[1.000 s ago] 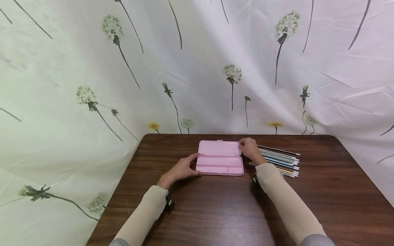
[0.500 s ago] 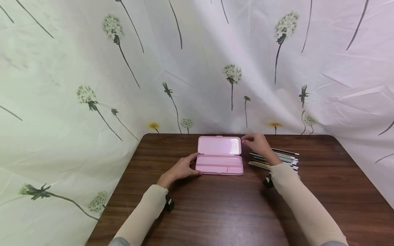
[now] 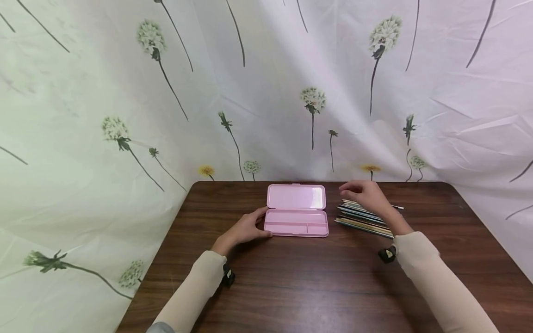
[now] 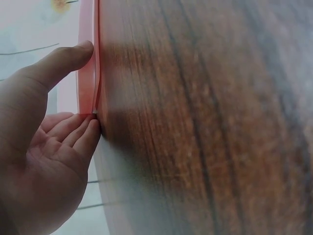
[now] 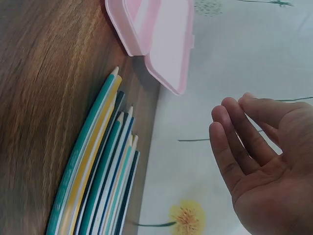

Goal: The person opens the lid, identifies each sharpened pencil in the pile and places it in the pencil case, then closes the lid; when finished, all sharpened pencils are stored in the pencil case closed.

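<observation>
A pink pencil case (image 3: 296, 223) lies with its lid up on the dark wooden table, showing bare compartments inside. My left hand (image 3: 246, 227) holds the case at its left end, thumb at the front corner and fingers along the side; the left wrist view shows the thumb (image 4: 80, 55) against the pink wall. To the right, my right hand (image 3: 366, 196) hovers with loosely bent fingers and nothing in them, apart from the lid. Below it lie several pencils (image 3: 360, 223), side by side with points toward the case, partly hidden by the hand and forearm.
The wooden table (image 3: 291, 282) ends at a back edge just behind the case. A white cloth with dandelion prints (image 3: 266, 92) hangs behind and to the sides. Each wrist carries a small black camera (image 3: 387, 254).
The lid has tipped further back. My right hand has let go of the lid's right edge and moved right, over the pencils. The left hand has stayed at the case.
</observation>
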The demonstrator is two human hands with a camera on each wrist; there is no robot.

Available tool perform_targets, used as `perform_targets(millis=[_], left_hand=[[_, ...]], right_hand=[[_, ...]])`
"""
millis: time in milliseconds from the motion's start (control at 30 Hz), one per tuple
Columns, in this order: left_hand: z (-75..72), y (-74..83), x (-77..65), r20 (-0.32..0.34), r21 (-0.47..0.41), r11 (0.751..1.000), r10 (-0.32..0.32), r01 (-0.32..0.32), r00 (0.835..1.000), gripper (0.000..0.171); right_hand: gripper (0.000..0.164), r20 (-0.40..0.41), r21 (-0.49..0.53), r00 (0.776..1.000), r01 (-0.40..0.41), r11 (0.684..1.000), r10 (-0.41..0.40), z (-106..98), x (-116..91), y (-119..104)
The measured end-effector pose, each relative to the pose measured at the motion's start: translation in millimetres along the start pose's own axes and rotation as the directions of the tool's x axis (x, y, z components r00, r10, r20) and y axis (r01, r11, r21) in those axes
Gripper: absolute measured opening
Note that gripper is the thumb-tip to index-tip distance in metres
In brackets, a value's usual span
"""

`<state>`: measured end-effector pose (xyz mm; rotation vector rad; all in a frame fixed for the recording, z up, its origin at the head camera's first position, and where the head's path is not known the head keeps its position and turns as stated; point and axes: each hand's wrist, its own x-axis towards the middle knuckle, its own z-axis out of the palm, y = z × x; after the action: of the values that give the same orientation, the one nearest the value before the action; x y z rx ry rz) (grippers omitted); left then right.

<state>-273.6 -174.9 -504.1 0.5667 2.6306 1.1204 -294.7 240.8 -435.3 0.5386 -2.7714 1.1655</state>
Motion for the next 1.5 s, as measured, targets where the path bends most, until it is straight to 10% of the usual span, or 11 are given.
perform_targets(millis=[1100, 1500], left_hand=[[-0.3, 0.7, -2.9, -0.005, -0.014, 1.0, -0.018, 0.018, 1.0, 0.089], [0.6, -1.0, -1.3, -0.004, -0.018, 1.0, -0.016, 0.016, 1.0, 0.09]], right_hand=[[0.023, -0.029, 0.07, 0.988, -0.149, 0.986, 0.152, -29.9, -117.1, 51.0], [0.009, -0.121, -0.181, 0.992, -0.05, 0.982, 0.029, -16.6, -123.5, 74.5]])
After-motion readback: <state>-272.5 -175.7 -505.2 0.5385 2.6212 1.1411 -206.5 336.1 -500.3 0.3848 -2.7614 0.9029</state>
